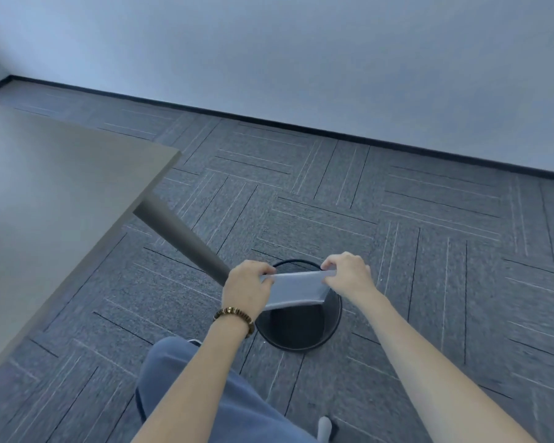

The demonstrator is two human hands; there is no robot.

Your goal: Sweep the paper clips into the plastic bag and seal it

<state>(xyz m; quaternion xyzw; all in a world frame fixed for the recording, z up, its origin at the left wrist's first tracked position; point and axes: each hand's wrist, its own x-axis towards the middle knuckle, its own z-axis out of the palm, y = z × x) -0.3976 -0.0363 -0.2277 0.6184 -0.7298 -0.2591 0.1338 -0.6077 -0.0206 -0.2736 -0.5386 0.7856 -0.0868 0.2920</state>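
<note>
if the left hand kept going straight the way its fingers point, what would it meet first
Its fingers point right along the plastic bag, so the left hand would probably meet the right hand pinching the other end; depth is hard to judge.

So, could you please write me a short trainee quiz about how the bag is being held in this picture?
1. True or false: the plastic bag lies flat on the table.
2. Which hand wears the beaded bracelet? A) left B) right C) neither
3. Fill in: directly below the bag stands a round black ____.

Key:
1. False; the left hand and right hand pinch its top corners in the air, off the table.
2. A.
3. Bin, on the carpet.
</note>
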